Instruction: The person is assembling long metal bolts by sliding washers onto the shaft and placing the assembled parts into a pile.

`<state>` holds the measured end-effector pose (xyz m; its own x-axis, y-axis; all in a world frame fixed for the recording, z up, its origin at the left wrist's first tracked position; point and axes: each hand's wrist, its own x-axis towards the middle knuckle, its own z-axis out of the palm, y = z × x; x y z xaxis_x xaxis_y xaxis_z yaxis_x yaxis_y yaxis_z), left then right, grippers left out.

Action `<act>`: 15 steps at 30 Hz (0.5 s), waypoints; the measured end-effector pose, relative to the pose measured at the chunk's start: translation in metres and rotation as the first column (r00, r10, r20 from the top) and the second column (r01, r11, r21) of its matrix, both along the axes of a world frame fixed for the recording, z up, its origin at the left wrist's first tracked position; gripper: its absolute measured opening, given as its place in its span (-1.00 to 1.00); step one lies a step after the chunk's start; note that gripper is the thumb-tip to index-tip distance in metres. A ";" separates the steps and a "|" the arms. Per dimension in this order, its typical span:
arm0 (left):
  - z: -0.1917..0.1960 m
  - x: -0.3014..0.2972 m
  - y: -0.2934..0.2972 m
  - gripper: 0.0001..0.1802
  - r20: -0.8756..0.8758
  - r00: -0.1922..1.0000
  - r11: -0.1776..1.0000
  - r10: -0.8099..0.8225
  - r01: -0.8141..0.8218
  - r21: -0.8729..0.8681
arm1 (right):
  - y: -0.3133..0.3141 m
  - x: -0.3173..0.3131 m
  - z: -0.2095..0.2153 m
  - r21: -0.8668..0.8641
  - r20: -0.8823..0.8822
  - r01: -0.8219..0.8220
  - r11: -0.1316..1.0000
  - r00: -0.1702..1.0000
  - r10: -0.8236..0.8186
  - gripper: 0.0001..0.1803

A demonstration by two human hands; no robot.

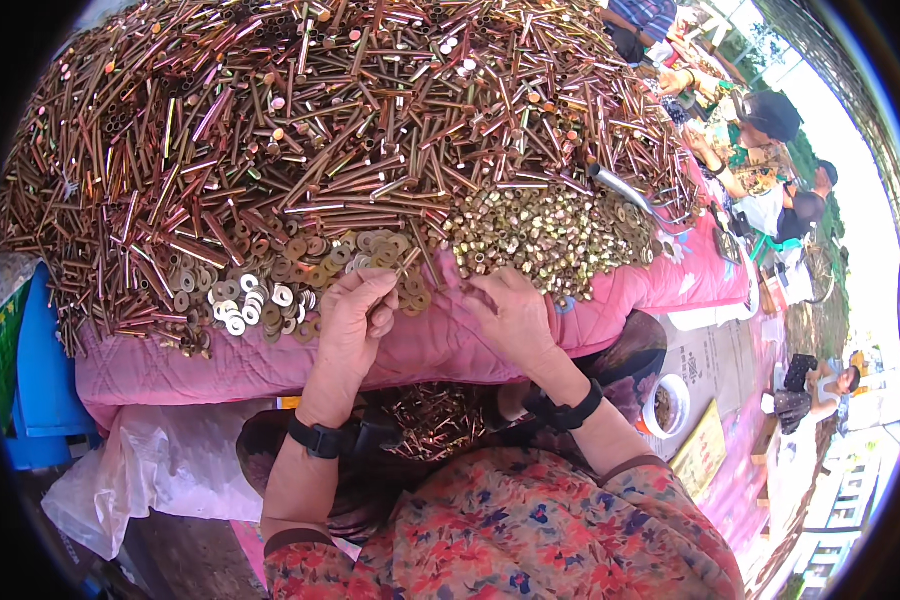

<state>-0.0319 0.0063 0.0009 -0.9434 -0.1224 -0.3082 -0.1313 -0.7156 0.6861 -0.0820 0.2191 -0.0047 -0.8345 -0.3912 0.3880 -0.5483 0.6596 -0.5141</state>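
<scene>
My left hand (352,312) is closed in a pinch at the front edge of the padded table. A thin brassy metal rod (407,261) sticks up from its fingertips; whether it is a tube or a bolt is unclear. Flat washers (260,298) lie in a heap beside this hand. To the right, my right hand (515,315) hovers at the near side of a pile of small golden nuts (540,235). Its thumb and fingers are drawn together, and anything between them is too small to make out. Behind both hands rises a large mound of copper-coloured metal tubes (320,110).
A pink quilted cloth (210,365) covers the table. A curved silvery metal piece (620,188) lies by the nuts. More metal pieces (435,420) sit below the table edge, between my knees. A white bucket (667,405) stands at right. Several people work beyond the table's right end.
</scene>
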 end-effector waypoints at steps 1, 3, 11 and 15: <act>0.000 -0.001 0.001 -0.97 -0.001 1.000 1.000 -0.002 0.002 -0.001 | 0.000 -0.001 -0.007 0.017 -0.038 -0.017 1.000 0.999 0.018 -0.85; -0.001 -0.001 0.001 -0.95 0.003 1.000 1.000 0.014 -0.014 -0.011 | -0.004 -0.001 -0.010 0.033 -0.074 -0.035 0.999 0.997 0.037 -0.86; -0.002 0.002 -0.012 -0.92 0.005 0.991 0.989 0.137 -0.137 -0.056 | -0.039 -0.009 0.003 -0.007 -0.143 0.025 1.000 0.989 -0.026 -0.89; 0.003 0.003 -0.015 -0.90 -0.001 0.986 0.984 0.170 -0.169 -0.055 | -0.038 -0.020 -0.002 0.088 -0.088 0.056 0.995 0.995 -0.048 -0.90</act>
